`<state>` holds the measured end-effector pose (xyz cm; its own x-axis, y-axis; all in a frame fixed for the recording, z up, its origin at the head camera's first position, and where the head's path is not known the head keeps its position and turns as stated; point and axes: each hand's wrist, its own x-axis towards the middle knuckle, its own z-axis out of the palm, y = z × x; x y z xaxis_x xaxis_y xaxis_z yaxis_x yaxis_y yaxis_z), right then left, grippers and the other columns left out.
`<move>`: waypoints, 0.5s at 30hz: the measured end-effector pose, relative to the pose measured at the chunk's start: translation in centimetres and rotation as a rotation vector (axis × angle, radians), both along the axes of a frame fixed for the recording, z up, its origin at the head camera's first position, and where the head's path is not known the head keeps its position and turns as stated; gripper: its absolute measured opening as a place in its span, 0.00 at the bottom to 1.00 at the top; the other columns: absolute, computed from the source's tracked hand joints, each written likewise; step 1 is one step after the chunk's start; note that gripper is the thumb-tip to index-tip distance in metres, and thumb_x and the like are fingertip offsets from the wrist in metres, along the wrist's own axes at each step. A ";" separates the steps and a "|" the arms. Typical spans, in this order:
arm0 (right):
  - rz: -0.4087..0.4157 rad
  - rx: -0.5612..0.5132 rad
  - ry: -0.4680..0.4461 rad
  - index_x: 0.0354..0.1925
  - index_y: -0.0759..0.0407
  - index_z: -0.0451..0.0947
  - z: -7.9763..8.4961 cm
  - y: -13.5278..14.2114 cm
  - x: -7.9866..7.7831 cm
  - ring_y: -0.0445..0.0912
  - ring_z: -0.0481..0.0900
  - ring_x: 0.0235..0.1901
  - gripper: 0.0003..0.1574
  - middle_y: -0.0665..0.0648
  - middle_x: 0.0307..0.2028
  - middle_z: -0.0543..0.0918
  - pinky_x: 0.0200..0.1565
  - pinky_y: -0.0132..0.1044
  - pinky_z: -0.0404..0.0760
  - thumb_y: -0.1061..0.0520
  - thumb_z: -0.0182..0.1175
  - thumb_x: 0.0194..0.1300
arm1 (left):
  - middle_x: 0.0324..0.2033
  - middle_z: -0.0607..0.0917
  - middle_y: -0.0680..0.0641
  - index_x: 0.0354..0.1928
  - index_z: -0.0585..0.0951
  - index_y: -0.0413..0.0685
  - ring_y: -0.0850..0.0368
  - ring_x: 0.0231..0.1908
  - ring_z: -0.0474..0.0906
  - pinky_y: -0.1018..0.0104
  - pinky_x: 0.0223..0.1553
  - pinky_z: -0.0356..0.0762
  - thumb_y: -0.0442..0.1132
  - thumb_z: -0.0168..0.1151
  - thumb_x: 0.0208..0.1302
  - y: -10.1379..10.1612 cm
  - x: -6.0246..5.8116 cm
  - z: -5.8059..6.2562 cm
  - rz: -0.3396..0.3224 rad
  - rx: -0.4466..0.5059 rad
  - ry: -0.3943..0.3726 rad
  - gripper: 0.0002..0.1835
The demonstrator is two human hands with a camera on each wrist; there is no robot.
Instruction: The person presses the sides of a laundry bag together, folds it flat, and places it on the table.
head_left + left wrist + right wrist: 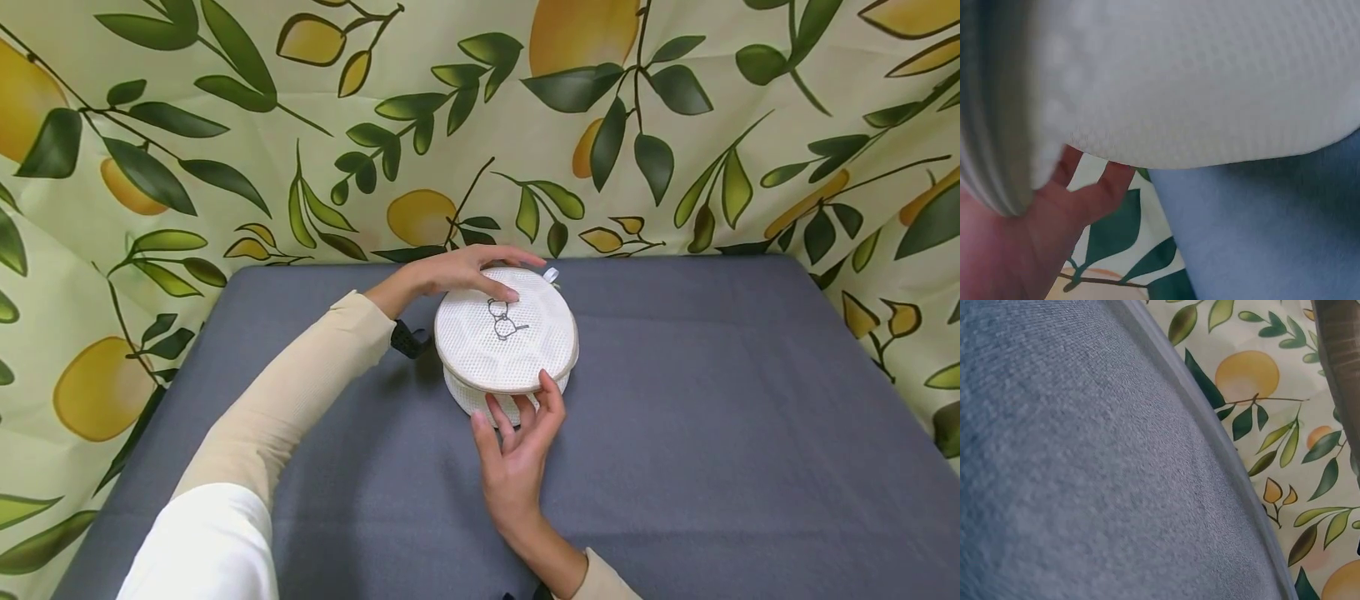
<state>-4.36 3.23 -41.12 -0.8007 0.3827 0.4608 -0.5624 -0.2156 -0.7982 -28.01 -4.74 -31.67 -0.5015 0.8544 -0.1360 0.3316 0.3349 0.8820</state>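
Note:
A round white mesh laundry bag (480, 350), drum-shaped with a bra outline on its lid, is between my hands at the table's middle. My left hand (468, 271) grips its far left edge, thumb on the lid and fingers along the far side. In the left wrist view the mesh wall (1210, 87) fills the top, beside part of the left hand (1022, 244). At the near side, my right hand (517, 467) touches the bag with loosely bent fingers, its index fingertip at the lid's rim and its thumb apart lower left.
A blue-grey cloth covers the table (712, 417). Behind and beside it hangs a lemon-print curtain (480, 108). A small white tag (551, 274) sticks out at the bag's far right edge. The right wrist view shows mostly table cloth (1097, 475).

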 end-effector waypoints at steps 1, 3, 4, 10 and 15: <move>0.005 -0.004 -0.002 0.69 0.64 0.42 0.0 0.0 -0.1 0.60 0.62 0.59 0.48 0.66 0.63 0.51 0.58 0.50 0.70 0.74 0.58 0.59 | 0.65 0.68 0.52 0.67 0.70 0.57 0.59 0.62 0.63 0.58 0.60 0.61 0.43 0.68 0.58 0.0 0.0 -0.1 -0.002 0.006 -0.011 0.34; 0.016 -0.009 -0.005 0.69 0.63 0.42 0.0 0.1 -0.2 0.60 0.62 0.60 0.49 0.66 0.64 0.51 0.58 0.48 0.70 0.74 0.58 0.59 | 0.64 0.68 0.54 0.67 0.71 0.56 0.58 0.60 0.64 0.59 0.58 0.63 0.41 0.69 0.58 -0.1 0.1 -0.3 -0.005 0.017 -0.044 0.33; 0.020 -0.012 -0.006 0.69 0.63 0.42 0.0 0.1 -0.2 0.60 0.62 0.60 0.48 0.66 0.65 0.51 0.58 0.47 0.70 0.74 0.58 0.59 | 0.63 0.68 0.55 0.66 0.71 0.56 0.58 0.60 0.65 0.59 0.57 0.64 0.41 0.69 0.57 -0.1 0.1 -0.5 -0.008 0.021 -0.055 0.33; 0.018 -0.004 -0.014 0.68 0.64 0.44 -0.2 0.3 -0.7 0.60 0.63 0.61 0.47 0.65 0.66 0.52 0.56 0.44 0.72 0.73 0.59 0.60 | 0.57 0.74 0.51 0.62 0.76 0.50 0.53 0.53 0.70 0.60 0.52 0.69 0.38 0.69 0.57 -0.6 0.0 -1.2 -0.026 0.054 -0.106 0.28; 0.035 -0.048 -0.028 0.70 0.60 0.45 -0.5 0.6 -1.3 0.60 0.65 0.61 0.48 0.65 0.67 0.53 0.54 0.42 0.74 0.71 0.59 0.61 | 0.57 0.73 0.45 0.63 0.74 0.49 0.49 0.52 0.72 0.57 0.49 0.75 0.33 0.69 0.56 -0.9 -0.1 -1.2 -0.076 0.063 -0.248 0.30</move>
